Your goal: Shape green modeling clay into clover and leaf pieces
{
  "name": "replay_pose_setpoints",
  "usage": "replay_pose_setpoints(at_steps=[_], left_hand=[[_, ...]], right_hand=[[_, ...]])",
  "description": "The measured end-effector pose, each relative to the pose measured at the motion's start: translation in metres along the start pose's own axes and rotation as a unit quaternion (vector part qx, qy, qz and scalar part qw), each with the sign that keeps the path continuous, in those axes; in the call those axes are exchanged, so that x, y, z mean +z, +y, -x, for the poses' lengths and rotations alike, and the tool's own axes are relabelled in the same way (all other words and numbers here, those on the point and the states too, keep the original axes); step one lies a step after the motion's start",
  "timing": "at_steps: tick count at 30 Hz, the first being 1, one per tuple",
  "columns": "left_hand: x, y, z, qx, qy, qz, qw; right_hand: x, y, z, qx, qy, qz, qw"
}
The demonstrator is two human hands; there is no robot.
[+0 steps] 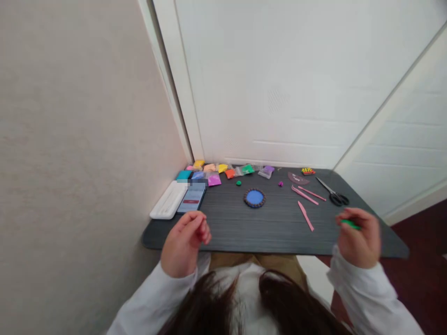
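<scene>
My right hand (361, 239) is raised at the table's right front, its fingers curled round a piece of green clay (350, 224). Near the left front edge, close to the phone, my left hand (183, 244) is closed, thumb against fingers; whatever it may hold is hidden. Between and beyond both hands lies a blue clay disc (254, 197) with a dark brown, rope-like rim. Behind it sit a small green clay ball (239, 183) and a small purple lump (280, 184). A pink plastic knife (306, 216) and pink tweezers (304, 194) lie to the disc's right.
Black-handled scissors (338, 198) lie at the right, near a clear curved plastic piece (298, 178) and a small yellow-red item (308, 171). Several coloured clay packets, one magenta (213, 179), line the back left. A phone (193, 196) and white case (169, 200) occupy the left.
</scene>
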State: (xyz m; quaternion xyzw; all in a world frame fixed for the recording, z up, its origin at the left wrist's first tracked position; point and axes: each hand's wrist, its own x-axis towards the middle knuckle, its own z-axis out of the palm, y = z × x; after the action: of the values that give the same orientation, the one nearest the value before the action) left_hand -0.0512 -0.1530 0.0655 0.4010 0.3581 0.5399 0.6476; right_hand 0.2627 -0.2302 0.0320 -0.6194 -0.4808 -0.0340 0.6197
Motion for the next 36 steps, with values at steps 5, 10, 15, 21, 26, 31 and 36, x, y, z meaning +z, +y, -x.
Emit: replay_pose_setpoints(at_steps=[5,10,15,21,26,31,36], left_hand=[[0.072,-0.003,-0.097,0.123,-0.048,-0.013,0.991],[0.112,-0.002,-0.191,0.145,-0.079,-0.098,0.981],[0.127,-0.024,-0.210,0.117,-0.128,-0.178,0.969],[0.102,-0.063,-0.171,0.070,-0.159,-0.239,0.955],[0.088,-0.083,-0.156,0.042,-0.164,-0.230,0.958],[0.081,-0.102,-0.148,0.010,-0.184,-0.166,0.969],[0.074,-0.108,-0.148,-0.008,-0.197,-0.091,0.976]], right_hand=[[0.128,-0.029,-0.032,-0.006,-0.124,-0.135,0.983],[0.194,-0.012,-0.055,0.023,-0.120,-0.185,0.975],[0.204,0.017,-0.054,0.091,-0.129,-0.199,0.967],[0.194,0.034,-0.051,0.154,-0.123,-0.182,0.963],[0.187,0.039,-0.052,0.143,-0.150,-0.143,0.968],[0.177,0.038,-0.048,0.089,-0.186,-0.092,0.974],[0.182,0.037,-0.041,0.038,-0.210,-0.053,0.976]])
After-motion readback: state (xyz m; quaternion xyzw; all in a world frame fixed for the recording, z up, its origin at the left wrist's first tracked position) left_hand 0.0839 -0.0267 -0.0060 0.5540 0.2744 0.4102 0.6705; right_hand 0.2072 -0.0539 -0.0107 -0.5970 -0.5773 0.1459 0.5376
